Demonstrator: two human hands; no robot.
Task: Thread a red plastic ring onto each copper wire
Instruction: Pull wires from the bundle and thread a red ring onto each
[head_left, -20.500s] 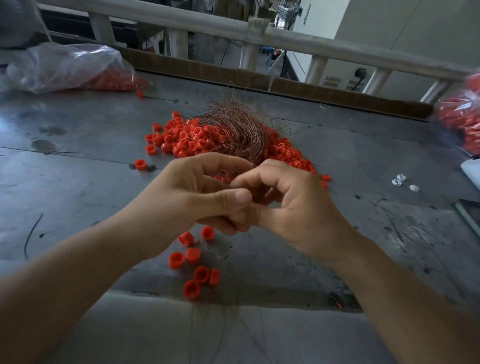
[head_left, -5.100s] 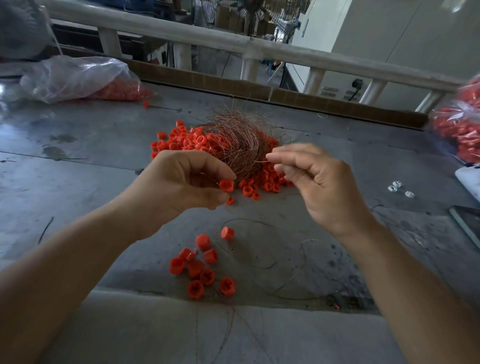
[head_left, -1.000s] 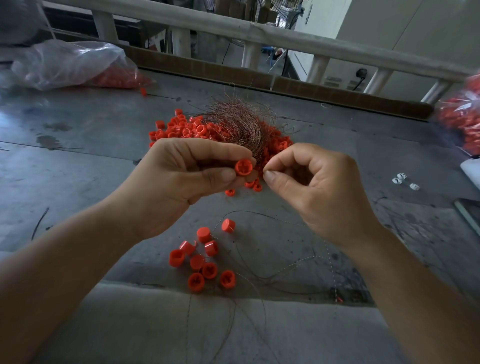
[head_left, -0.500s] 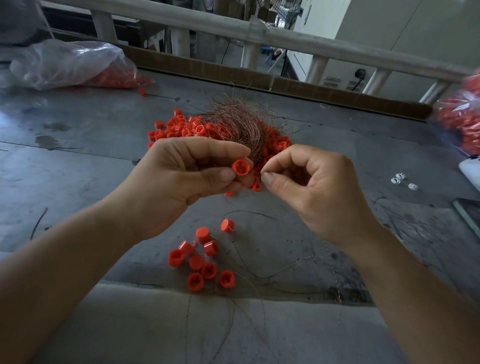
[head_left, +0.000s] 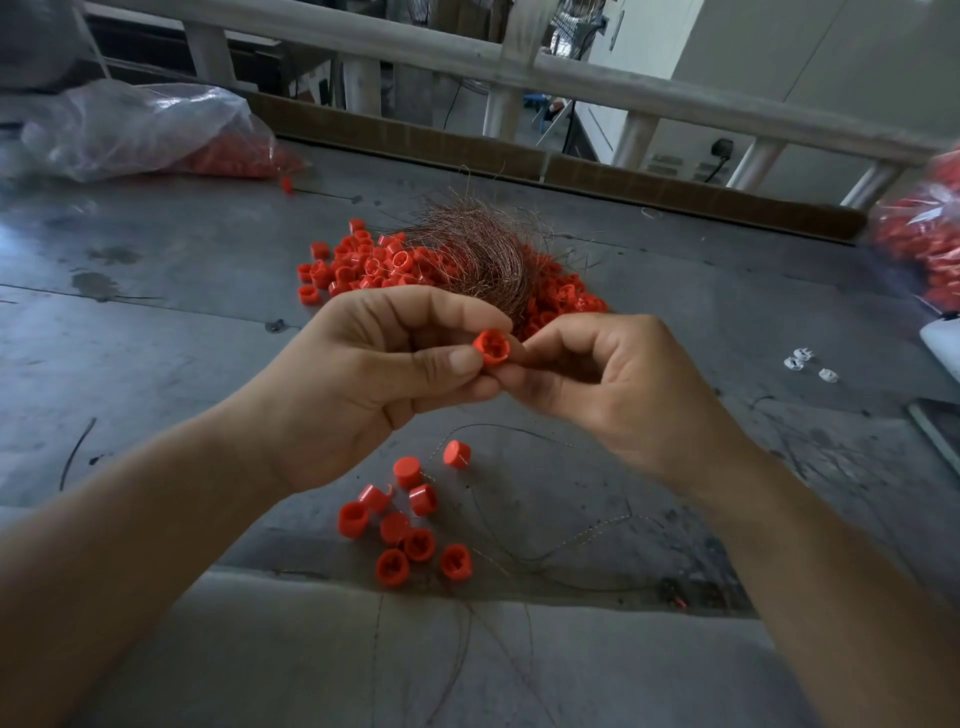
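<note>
Centrally, head view: left hand (head_left: 358, 384) pinches 1 red ring (head_left: 491, 348) between thumb and forefinger, right hand (head_left: 618, 387) touching it from 3 o'clock, fingers curled narrow, any held wire unclear; copper wire bundle (head_left: 480, 254) on ring pile (head_left: 363, 262) at 12 o'clock, 9 loose rings (head_left: 405, 512) at 6 o'clock on table (head_left: 156, 332).

One head-worn wide-angle camera looked forward and down from above the grey table (head_left: 156, 322), close over both forearms. It faced toward 12 o'clock, where a railing (head_left: 571, 78) crossed the top. No second view shared the scene.
</note>
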